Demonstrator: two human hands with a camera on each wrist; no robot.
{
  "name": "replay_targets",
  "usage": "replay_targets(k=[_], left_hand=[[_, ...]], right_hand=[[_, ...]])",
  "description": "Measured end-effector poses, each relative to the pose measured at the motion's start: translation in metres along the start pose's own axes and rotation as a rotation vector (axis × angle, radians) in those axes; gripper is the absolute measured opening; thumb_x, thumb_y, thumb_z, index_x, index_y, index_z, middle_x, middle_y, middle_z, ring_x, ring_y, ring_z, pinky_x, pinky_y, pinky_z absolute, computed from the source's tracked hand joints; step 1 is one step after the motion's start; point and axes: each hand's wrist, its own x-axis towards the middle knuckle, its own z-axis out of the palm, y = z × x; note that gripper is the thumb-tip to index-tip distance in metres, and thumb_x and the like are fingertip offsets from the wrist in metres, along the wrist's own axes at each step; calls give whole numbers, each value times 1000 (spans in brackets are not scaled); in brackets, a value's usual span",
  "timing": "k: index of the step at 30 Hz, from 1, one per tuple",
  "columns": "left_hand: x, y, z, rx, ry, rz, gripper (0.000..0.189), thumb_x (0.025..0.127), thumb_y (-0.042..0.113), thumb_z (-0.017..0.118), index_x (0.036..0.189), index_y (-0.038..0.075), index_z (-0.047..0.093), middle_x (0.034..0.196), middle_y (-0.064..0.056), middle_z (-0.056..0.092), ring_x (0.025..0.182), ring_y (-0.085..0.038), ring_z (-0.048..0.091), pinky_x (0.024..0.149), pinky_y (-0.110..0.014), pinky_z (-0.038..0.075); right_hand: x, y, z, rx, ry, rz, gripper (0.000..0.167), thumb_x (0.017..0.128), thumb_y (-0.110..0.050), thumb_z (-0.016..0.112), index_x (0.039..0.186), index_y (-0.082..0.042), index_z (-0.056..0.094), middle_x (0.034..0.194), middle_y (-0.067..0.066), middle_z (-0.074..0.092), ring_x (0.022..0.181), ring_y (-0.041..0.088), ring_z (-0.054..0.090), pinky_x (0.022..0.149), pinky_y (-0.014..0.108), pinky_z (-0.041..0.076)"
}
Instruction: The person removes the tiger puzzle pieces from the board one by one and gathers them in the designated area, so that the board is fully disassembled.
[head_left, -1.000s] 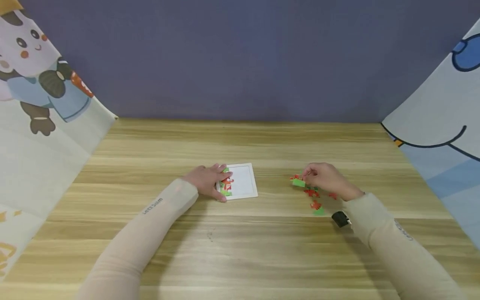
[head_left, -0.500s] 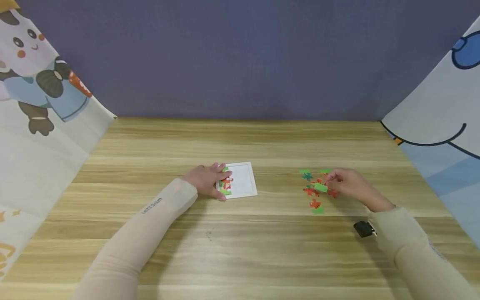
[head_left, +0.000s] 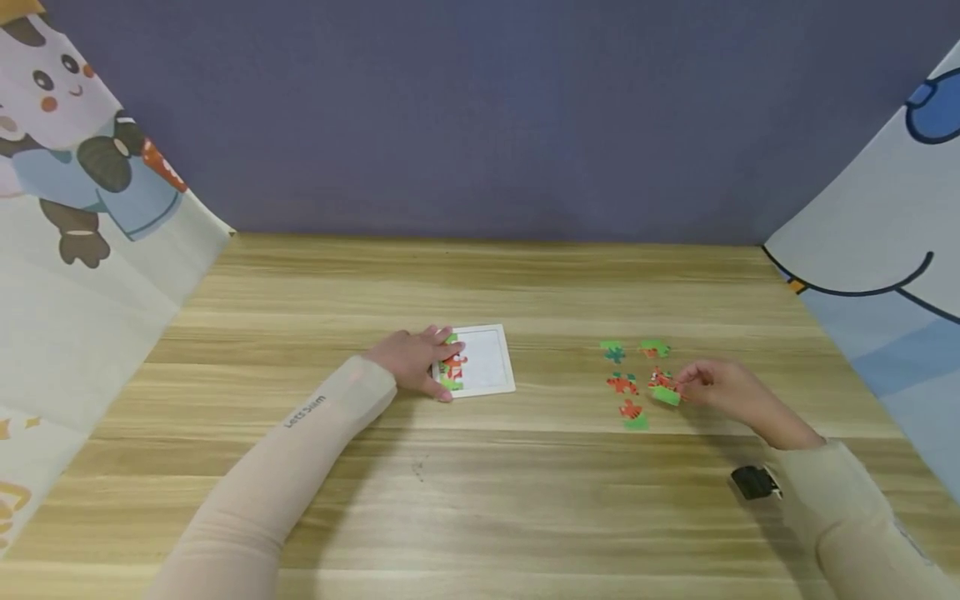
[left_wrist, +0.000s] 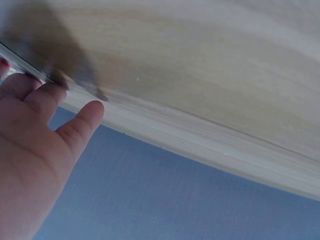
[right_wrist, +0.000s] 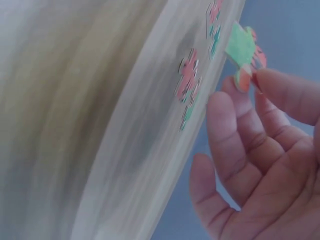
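My left hand (head_left: 411,362) rests with spread fingers on the left side of a white puzzle frame (head_left: 486,367). Red-and-green puzzle pieces (head_left: 454,372) lie along that side, partly hidden under the fingers. In the left wrist view, this hand (left_wrist: 37,135) shows at the left edge. My right hand (head_left: 716,393) pinches a green-and-red puzzle piece (right_wrist: 241,46) between thumb and fingertips, tilted over the table at right. Left of it lie loose pieces: a green-and-teal one (head_left: 613,352), a green-topped one (head_left: 655,347), a red one (head_left: 622,384) and a red-and-green one (head_left: 632,414).
The wooden table (head_left: 480,500) extends around the frame and pieces. A dark blue-grey panel (head_left: 480,117) stands along its back edge, with printed cartoon sheets on both sides. A small black object (head_left: 753,482) hangs at my right sleeve (head_left: 840,500).
My right hand has moved right and toward me with the pinched piece, uncovering loose pieces at the upper part of the group. The left hand stays in place on the frame.
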Motion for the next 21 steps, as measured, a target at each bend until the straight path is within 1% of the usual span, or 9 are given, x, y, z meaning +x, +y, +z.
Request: replay_targets(k=[3, 5, 8, 10, 13, 17, 21], left_hand=[[0, -1, 0, 0, 4, -3, 91, 81, 56, 67, 153, 17, 26, 159, -10, 11, 145, -30, 11, 110, -57, 22], [0, -1, 0, -1, 5, -8, 91, 81, 56, 67, 153, 17, 26, 159, -10, 10, 145, -30, 11, 110, -57, 22], [0, -2, 0, 3, 5, -14, 91, 81, 56, 67, 153, 19, 26, 159, -9, 10, 145, -29, 11, 110, -57, 22], [1, -2, 0, 4, 2, -18, 91, 81, 57, 67, 153, 20, 25, 159, -8, 9, 145, -29, 11, 110, -57, 22], [2, -2, -1, 6, -4, -25, 92, 81, 58, 67, 153, 21, 25, 160, -7, 9, 145, -28, 10, 111, -56, 22], [2, -2, -2, 18, -14, -26, 91, 82, 58, 66, 154, 21, 24, 160, -6, 8, 145, -28, 10, 111, -56, 21], [2, 1, -3, 57, -30, -25, 91, 82, 59, 64, 154, 21, 23, 160, -6, 7, 145, -27, 10, 111, -55, 21]], right_hand=[[-2, 6, 0, 9, -8, -10, 11, 91, -4, 59, 92, 5, 65, 80, 3, 66, 72, 13, 61, 62, 28, 52], [-3, 8, -1, 27, -36, 0, 10, 91, -3, 58, 92, 6, 64, 82, 3, 66, 73, 12, 61, 62, 27, 52], [-4, 11, -4, 80, -99, 38, 11, 92, -2, 56, 94, 7, 62, 84, 3, 66, 74, 12, 60, 64, 27, 53], [-4, 12, -6, 96, -141, 63, 12, 93, -4, 56, 94, 6, 62, 82, 2, 64, 73, 11, 58, 65, 27, 52], [-3, 12, -9, 100, -184, 71, 12, 93, -5, 56, 93, 5, 63, 78, 1, 61, 69, 10, 54, 63, 27, 50], [0, 12, -10, 127, -211, 85, 12, 92, -5, 56, 93, 5, 63, 74, 0, 59, 67, 9, 53, 61, 26, 48], [1, 16, -10, 165, -251, 85, 14, 91, -5, 56, 93, 7, 62, 75, 1, 59, 66, 9, 52, 61, 26, 47]])
